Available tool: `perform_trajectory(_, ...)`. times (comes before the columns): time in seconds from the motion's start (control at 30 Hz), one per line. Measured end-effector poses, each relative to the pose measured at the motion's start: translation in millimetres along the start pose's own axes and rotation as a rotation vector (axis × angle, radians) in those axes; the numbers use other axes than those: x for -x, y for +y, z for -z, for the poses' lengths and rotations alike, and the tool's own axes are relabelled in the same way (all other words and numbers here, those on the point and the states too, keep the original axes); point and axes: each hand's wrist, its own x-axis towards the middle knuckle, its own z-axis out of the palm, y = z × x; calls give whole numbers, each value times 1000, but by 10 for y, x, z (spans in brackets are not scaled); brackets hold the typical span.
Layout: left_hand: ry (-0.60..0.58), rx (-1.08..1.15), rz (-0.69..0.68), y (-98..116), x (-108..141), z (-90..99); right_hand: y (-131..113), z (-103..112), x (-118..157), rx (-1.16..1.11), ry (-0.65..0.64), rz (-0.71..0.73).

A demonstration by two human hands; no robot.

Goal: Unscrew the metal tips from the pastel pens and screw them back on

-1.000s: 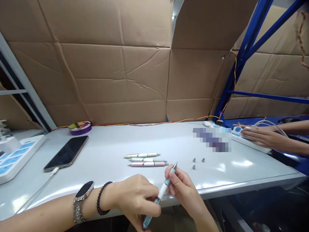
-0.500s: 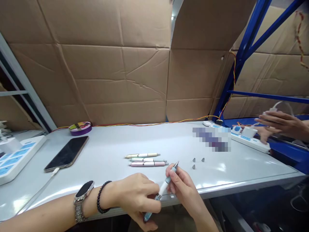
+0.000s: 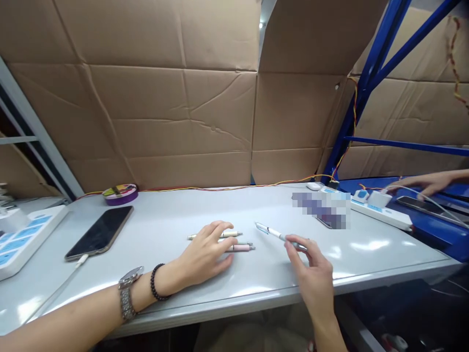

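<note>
My right hand pinches a white and pale blue pen near one end, its clip end pointing left and away over the table. My left hand lies over a row of pens, fingers spread and partly covering them; whether it touches them I cannot tell. Past its fingers show a cream pen at the back, a pale green pen mostly hidden in the middle, and a pink pen in front. The small grey cone-shaped tips on the table are hidden around my right hand.
A phone on a charging cable and a purple tape roll are at the left, beside a power strip. A blurred-out patch and another power strip are at the right. Another person's hand is beyond.
My left hand has let go of the pen and moved up and away over the row of pens. My right hand has moved right with the pen, now turned clip end leftward.
</note>
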Motion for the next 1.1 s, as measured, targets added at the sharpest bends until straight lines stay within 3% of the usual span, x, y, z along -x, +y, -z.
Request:
perform_trajectory(0.13,-1,-77,39,-37,1,-32,-17,-47,-20,273,-227,150)
perform_trajectory(0.23,-28,-101,49,-48,7,-58,12,-66,-35,358,-279,192)
perform_trajectory(0.43,-39,-20,43,-48,14,-74,54,-66,-23,362,-219,263)
perform_trajectory(0.63,54,231,-44,41,-6,20,82,67,-18,422,101,288)
perform_trajectory(0.7,85,258,-64,75,-9,42,158,148,-56,535,55,234)
perform_trajectory(0.8,57,250,-101,100,0,41,265,249,-116,633,-132,114)
perform_trajectory(0.93,-4,239,-105,81,38,-8,237,304,-120,522,-231,-5)
perform_trajectory(1.1,-62,249,-62,62,69,-36,14,265,12,117,-244,-83)
